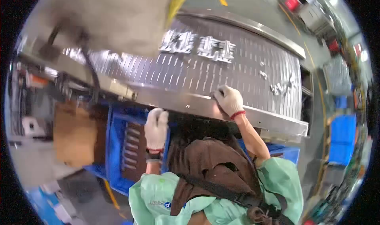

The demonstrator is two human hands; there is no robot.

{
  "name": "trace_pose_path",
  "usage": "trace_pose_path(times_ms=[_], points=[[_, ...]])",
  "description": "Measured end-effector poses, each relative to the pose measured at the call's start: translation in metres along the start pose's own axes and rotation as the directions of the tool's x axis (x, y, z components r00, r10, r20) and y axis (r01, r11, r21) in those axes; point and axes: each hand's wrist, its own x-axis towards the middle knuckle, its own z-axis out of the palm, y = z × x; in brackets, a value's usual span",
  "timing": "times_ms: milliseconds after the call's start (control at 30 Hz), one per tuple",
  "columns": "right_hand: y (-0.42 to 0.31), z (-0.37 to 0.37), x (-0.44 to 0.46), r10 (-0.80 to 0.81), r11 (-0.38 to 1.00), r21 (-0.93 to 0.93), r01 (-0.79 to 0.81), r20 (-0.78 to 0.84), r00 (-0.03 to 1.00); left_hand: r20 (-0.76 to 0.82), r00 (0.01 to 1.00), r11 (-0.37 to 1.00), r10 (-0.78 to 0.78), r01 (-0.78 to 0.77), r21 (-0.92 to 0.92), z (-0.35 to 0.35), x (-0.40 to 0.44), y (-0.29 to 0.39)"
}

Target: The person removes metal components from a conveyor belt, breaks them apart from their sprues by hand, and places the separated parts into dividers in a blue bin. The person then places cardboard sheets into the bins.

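Note:
Both hands wear white gloves. My left hand point(156, 129) is above the right side of a blue crate point(114, 161), close to the front edge of a metal slatted conveyor point(174, 72); its fingers look curled, and what they hold, if anything, is hidden. On the conveyor's front rail point(194, 106) rests my right hand point(228, 100), its thumb and fingers apart and nothing visible between them. Two groups of shiny metal parts, one at the left point(178, 41) and one at the right point(217, 49), lie on the slats beyond my hands. Smaller metal pieces point(280, 88) are scattered near the conveyor's right end.
A large pale machine part point(111, 15) blocks the upper left view. Slotted brown material point(132, 150) lies in the blue crate, with a cardboard box point(75, 134) left of it. Another blue crate point(287, 153) stands under the conveyor at the right. Blue bins point(342, 140) stand farther right.

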Motion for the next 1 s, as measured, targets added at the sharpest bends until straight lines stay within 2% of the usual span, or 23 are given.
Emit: trace_pose_path(times_ms=[33, 100, 167, 200, 233, 267, 300, 333, 367, 400, 433, 500, 567, 600, 667, 767, 800, 833, 867, 900, 933, 967, 1000], points=[[0.006, 0.000, -0.001, 0.000, 0.999, 0.048, 0.000, -0.017, 1.000, 0.183, 0.958, 0.954, -0.219, 0.250, -0.164, 0.016, 0.022, 0.027], [0.010, -0.013, -0.002, 0.083, 0.982, 0.169, -0.090, 0.048, 0.995, 0.252, 0.951, 0.984, 0.177, -0.176, -0.027, 0.056, 0.075, 0.028], [0.026, -0.024, -0.004, 0.122, 0.945, 0.303, -0.126, 0.032, 0.992, 0.265, 0.895, 0.917, 0.360, -0.392, 0.078, 0.109, 0.137, 0.028], [0.033, -0.037, -0.004, 0.182, 0.891, 0.407, -0.202, 0.088, 0.979, 0.367, 0.913, 0.965, 0.178, -0.235, 0.116, 0.132, 0.162, 0.038], [0.037, -0.054, -0.001, 0.222, 0.820, 0.507, -0.266, 0.148, 0.964, 0.393, 0.886, 0.949, 0.247, -0.304, 0.087, 0.152, 0.184, 0.062], [0.044, -0.068, 0.003, 0.243, 0.736, 0.597, -0.319, 0.208, 0.948, 0.439, 0.884, 0.955, 0.162, -0.253, 0.157, 0.177, 0.204, 0.072], [0.065, -0.057, 0.016, 0.258, 0.647, 0.704, -0.294, 0.161, 0.953, 0.470, 0.880, 0.952, 0.069, -0.199, 0.233, 0.203, 0.225, 0.071], [0.100, -0.034, 0.036, 0.267, 0.551, 0.796, -0.250, 0.115, 0.957, 0.469, 0.852, 0.905, 0.230, -0.365, 0.218, 0.232, 0.253, 0.046], [0.122, -0.045, 0.045, 0.286, 0.371, 0.884, -0.285, 0.183, 0.941, 0.460, 0.802, 0.832, 0.382, -0.515, 0.206, 0.257, 0.272, 0.028], [0.144, -0.056, 0.054, 0.303, 0.177, 0.933, -0.312, 0.250, 0.920, 0.542, 0.840, 0.990, -0.031, -0.047, 0.130, 0.260, 0.237, 0.092], [0.173, -0.059, 0.065, 0.325, 0.091, 0.965, -0.245, 0.204, 0.923, 0.546, 0.837, 0.981, 0.030, -0.129, 0.145, 0.268, 0.228, 0.109], [0.217, -0.086, 0.070, 0.390, -0.080, 0.984, -0.159, 0.178, 0.904, 0.599, 0.798, 0.973, -0.068, -0.080, 0.217, 0.290, 0.226, 0.108], [0.268, -0.103, 0.072, 0.547, -0.008, 0.988, -0.154, 0.133, 0.826, 0.600, 0.798, 0.963, -0.060, -0.111, 0.245, 0.294, 0.218, 0.114], [0.296, -0.119, 0.068, 0.535, -0.108, 0.977, -0.181, 0.211, 0.818, 0.606, 0.794, 0.965, -0.048, -0.120, 0.234, 0.295, 0.217, 0.113], [0.328, -0.155, 0.042, 0.587, -0.129, 0.981, -0.146, 0.194, 0.786, 0.607, 0.794, 0.953, -0.025, -0.165, 0.254, 0.294, 0.214, 0.114], [0.362, -0.196, 0.018, 0.740, 0.033, 0.997, -0.076, 0.027, 0.673, 0.608, 0.794, 0.899, 0.016, -0.278, 0.338, 0.295, 0.192, 0.123], [0.353, -0.209, 0.015, 0.770, 0.315, 0.914, -0.257, -0.088, 0.632, 0.612, 0.776, 0.884, 0.153, -0.384, 0.266, 0.298, 0.187, 0.114], [0.333, -0.223, 0.009, 0.763, 0.545, 0.721, -0.428, -0.213, 0.611, 0.632, 0.773, 0.926, 0.058, -0.278, 0.255, 0.297, 0.172, 0.132], [0.317, -0.228, 0.004, 0.718, 0.692, 0.442, -0.571, -0.334, 0.611, 0.627, 0.778, 0.948, 0.048, -0.233, 0.217, 0.305, 0.170, 0.115], [0.305, -0.219, 0.005, 0.602, 0.797, 0.350, -0.492, -0.396, 0.693, 0.624, 0.781, 0.967, 0.038, -0.187, 0.174, 0.314, 0.168, 0.098], [0.294, -0.192, 0.000, 0.593, 0.760, 0.534, -0.370, -0.337, 0.732, 0.582, 0.812, 0.981, -0.039, -0.080, 0.177, 0.319, 0.153, 0.125], [0.268, -0.183, -0.003, 0.457, 0.833, 0.488, -0.261, -0.339, 0.823, 0.556, 0.829, 0.998, -0.061, 0.037, 0.056, 0.323, 0.137, 0.147], [0.235, -0.187, -0.003, 0.302, 0.936, 0.265, -0.233, -0.261, 0.917, 0.532, 0.842, 0.986, -0.092, 0.150, -0.067, 0.326, 0.121, 0.167]])
